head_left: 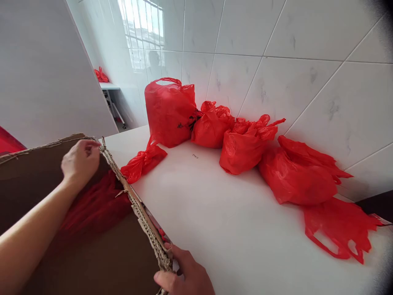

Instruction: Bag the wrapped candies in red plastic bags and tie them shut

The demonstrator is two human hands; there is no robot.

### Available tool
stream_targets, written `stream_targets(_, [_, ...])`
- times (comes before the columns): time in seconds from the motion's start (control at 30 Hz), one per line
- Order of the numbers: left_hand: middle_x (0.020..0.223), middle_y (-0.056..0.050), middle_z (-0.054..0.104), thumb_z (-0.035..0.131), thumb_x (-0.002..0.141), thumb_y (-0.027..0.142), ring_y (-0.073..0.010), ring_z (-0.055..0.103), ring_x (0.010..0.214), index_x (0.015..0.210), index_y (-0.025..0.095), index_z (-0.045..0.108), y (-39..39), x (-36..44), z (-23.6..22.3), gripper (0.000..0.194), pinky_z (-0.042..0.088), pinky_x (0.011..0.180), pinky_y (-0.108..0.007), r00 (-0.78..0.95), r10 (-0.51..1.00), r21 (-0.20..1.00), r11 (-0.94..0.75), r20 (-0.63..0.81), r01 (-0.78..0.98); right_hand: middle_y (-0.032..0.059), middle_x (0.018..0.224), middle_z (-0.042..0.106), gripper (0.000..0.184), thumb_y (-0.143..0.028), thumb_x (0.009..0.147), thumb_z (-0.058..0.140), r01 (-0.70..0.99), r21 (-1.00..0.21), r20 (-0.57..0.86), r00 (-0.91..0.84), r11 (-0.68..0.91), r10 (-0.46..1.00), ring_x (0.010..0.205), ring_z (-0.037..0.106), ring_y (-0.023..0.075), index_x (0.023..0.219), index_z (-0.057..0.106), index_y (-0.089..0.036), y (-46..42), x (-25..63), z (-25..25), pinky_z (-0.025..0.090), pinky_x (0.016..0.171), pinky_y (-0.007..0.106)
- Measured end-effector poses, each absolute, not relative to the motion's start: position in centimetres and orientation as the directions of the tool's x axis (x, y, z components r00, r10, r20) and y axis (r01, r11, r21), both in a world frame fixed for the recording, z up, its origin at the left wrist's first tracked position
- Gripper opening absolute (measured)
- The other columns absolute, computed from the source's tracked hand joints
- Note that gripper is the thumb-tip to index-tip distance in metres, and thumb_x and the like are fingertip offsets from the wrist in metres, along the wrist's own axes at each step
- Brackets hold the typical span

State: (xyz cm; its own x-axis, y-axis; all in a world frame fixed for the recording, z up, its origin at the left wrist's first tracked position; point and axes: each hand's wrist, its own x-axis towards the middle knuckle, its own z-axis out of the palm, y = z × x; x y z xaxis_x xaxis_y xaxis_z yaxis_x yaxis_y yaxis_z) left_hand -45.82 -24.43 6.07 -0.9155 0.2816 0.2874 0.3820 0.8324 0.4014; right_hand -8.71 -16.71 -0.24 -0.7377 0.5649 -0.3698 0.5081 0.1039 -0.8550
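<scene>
The cardboard box (92,229) is held at the counter's (233,229) left edge: its far rim is gripped by the left hand (80,160), fingers curled together, its near torn corner pinched by the right hand (184,275). Open counter is left before the red bags (245,143).

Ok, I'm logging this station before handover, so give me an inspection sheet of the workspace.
Surface: white countertop, bare in the middle.
Job's things: cardboard box, torn corrugated edge, red plastic inside.
Clutter: tied red plastic bags along the tiled wall; one empty bag lying flat.
Hands: left hand on the box's far edge; right hand gripping its near corner.
Cables: nothing seen.
Surroundings: far shelf with another red bag.
</scene>
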Motion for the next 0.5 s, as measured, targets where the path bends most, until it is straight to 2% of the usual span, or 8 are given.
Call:
stream_targets(0.03, [0.127, -0.01, 0.057, 0.029, 0.097, 0.046, -0.0281, 0.05, 0.118, 0.128, 0.019, 0.051, -23.2, -45.8, 7.0, 0.047, 0.039, 0.098, -0.048, -0.892, 0.349, 0.39, 0.808, 0.288, 0.442, -0.0036, 0.102, 0.071, 0.052, -0.026, 0.067, 0.077, 0.505, -0.857, -0.371, -0.739, 0.098, 0.562, 0.093, 0.068, 0.0201, 0.116, 0.067, -0.042, -16.7, -8.7, -0.2, 0.053, 0.087, 0.027])
stream_targets(0.1, [0.128, -0.008, 0.058, 0.051, 0.087, 0.055, -0.0312, 0.044, 0.125, 0.12, 0.022, 0.059, -20.2, -45.4, 7.7, 0.048, 0.032, 0.104, -0.053, -0.839, 0.494, 0.375, 0.751, 0.228, 0.544, -0.0038, 0.102, 0.071, 0.051, -0.026, 0.069, 0.077, 0.494, -0.866, -0.372, -0.746, 0.082, 0.553, 0.094, 0.068, 0.0202, 0.116, 0.066, -0.042, -16.7, -8.5, -0.1, 0.053, 0.088, 0.028])
stream_targets(0.13, [0.128, -0.009, 0.059, 0.061, 0.082, 0.054, -0.033, 0.041, 0.128, 0.115, 0.02, 0.063, -18.7, -45.2, 7.6, 0.048, 0.027, 0.107, -0.056, -0.825, 0.534, 0.381, 0.734, 0.186, 0.562, -0.004, 0.103, 0.071, 0.05, -0.026, 0.069, 0.076, 0.482, -0.873, -0.368, -0.752, 0.076, 0.547, 0.095, 0.068, 0.0202, 0.116, 0.066, -0.042, -16.7, -8.5, 0.0, 0.053, 0.089, 0.028])
stream_targets(0.2, [0.125, -0.012, 0.06, 0.067, 0.08, 0.047, -0.0333, 0.041, 0.129, 0.104, 0.015, 0.066, -16.1, -44.8, 6.9, 0.04, 0.023, 0.108, -0.06, -0.828, 0.551, 0.426, 0.728, 0.104, 0.538, -0.0047, 0.108, 0.07, 0.048, -0.028, 0.07, 0.076, 0.456, -0.887, -0.35, -0.766, 0.072, 0.54, 0.1, 0.066, 0.0202, 0.115, 0.067, -0.042, -16.6, -8.3, 0.1, 0.052, 0.089, 0.027])
stream_targets(0.27, [0.12, -0.011, 0.062, 0.066, 0.084, 0.039, -0.0306, 0.049, 0.123, 0.099, 0.013, 0.066, -14.6, -44.6, 6.5, 0.031, 0.03, 0.106, -0.059, -0.838, 0.544, 0.516, 0.708, 0.038, 0.483, -0.0049, 0.11, 0.069, 0.047, -0.03, 0.07, 0.077, 0.441, -0.894, -0.334, -0.778, 0.084, 0.533, 0.102, 0.066, 0.0204, 0.115, 0.066, -0.042, -16.6, -8.3, -0.1, 0.052, 0.089, 0.026])
stream_targets(0.33, [0.113, -0.009, 0.065, 0.061, 0.087, 0.037, -0.0261, 0.059, 0.109, 0.103, 0.013, 0.064, -14.6, -44.5, 7.0, 0.029, 0.043, 0.098, -0.052, -0.833, 0.553, 0.645, 0.637, 0.001, 0.423, -0.004, 0.108, 0.07, 0.049, -0.034, 0.07, 0.077, 0.445, -0.889, -0.327, -0.784, 0.11, 0.528, 0.1, 0.067, 0.0211, 0.117, 0.065, -0.042, -16.6, -8.4, -0.8, 0.054, 0.087, 0.027])
stream_targets(0.4, [0.108, -0.009, 0.067, 0.053, 0.092, 0.039, -0.0216, 0.065, 0.095, 0.112, 0.012, 0.061, -16.2, -44.4, 8.5, 0.035, 0.051, 0.088, -0.044, -0.821, 0.571, 0.783, 0.509, 0.003, 0.357, -0.0031, 0.103, 0.071, 0.051, -0.038, 0.07, 0.078, 0.451, -0.876, -0.305, -0.791, 0.169, 0.531, 0.094, 0.068, 0.0215, 0.119, 0.064, -0.041, -16.5, -8.5, -2.1, 0.055, 0.084, 0.028])
stream_targets(0.5, [0.11, -0.009, 0.067, 0.043, 0.094, 0.045, -0.0188, 0.066, 0.09, 0.126, 0.006, 0.051, -20.6, -43.9, 11.3, 0.051, 0.053, 0.085, -0.039, -0.824, 0.565, 0.917, 0.304, 0.047, 0.26, -0.0019, 0.101, 0.071, 0.049, -0.044, 0.076, 0.073, 0.376, -0.837, -0.136, -0.846, 0.397, 0.515, 0.087, 0.07, 0.02, 0.124, 0.059, -0.039, -16.5, -8.6, -4.7, 0.058, 0.075, 0.025])
